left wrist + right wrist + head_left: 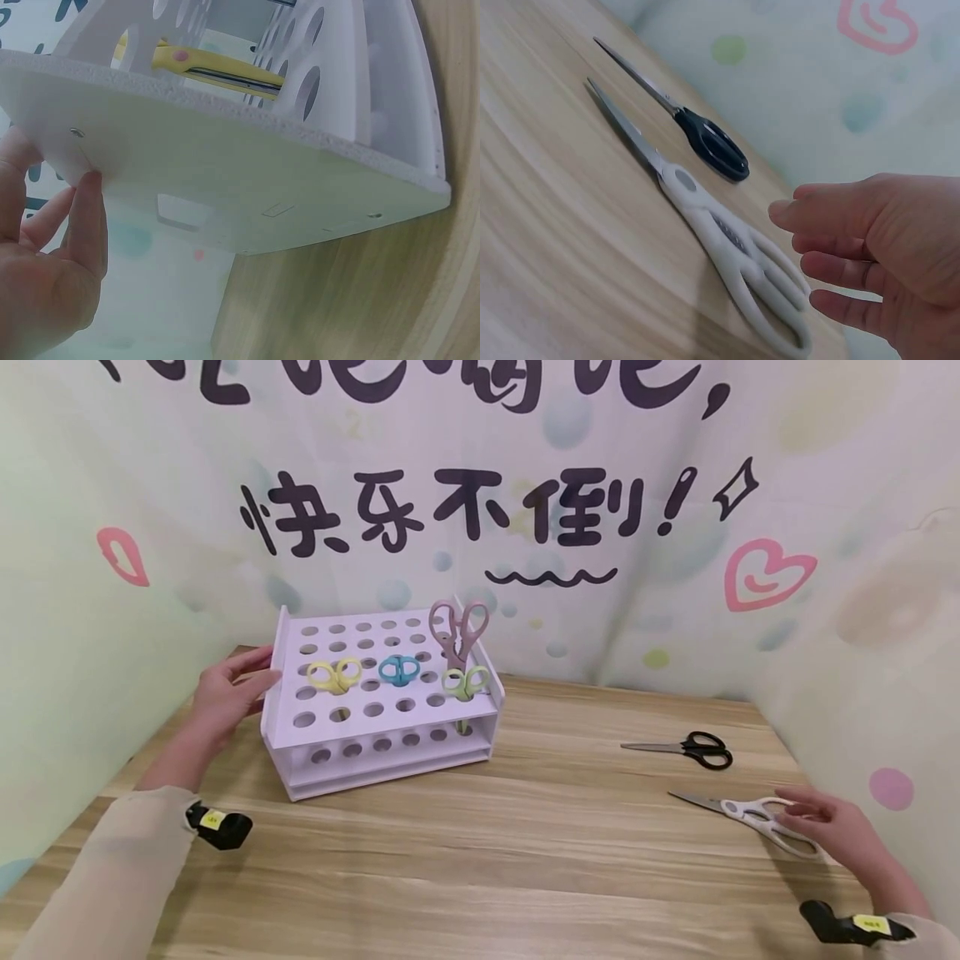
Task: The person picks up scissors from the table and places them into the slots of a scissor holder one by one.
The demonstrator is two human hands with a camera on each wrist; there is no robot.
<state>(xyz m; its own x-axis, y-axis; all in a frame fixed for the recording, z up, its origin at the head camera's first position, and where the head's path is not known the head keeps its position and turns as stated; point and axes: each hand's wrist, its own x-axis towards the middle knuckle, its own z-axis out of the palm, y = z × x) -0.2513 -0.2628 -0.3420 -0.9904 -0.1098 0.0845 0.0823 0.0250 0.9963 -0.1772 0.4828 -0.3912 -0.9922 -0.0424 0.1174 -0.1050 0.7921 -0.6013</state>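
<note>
My left hand rests its fingertips on the left side panel of a white rack with rows of round holes. In the left wrist view the fingers touch that panel's outer face. Yellow scissors, blue scissors, green scissors and mauve scissors stand in the holes, handles up. On the right, my right hand hovers at the handles of white scissors, fingers loosely bent and holding nothing. Black-handled scissors lie just behind the white pair.
The wooden table carries everything. A printed cloth backdrop rises behind the table and along both sides. The right side of the cloth stands close to my right hand.
</note>
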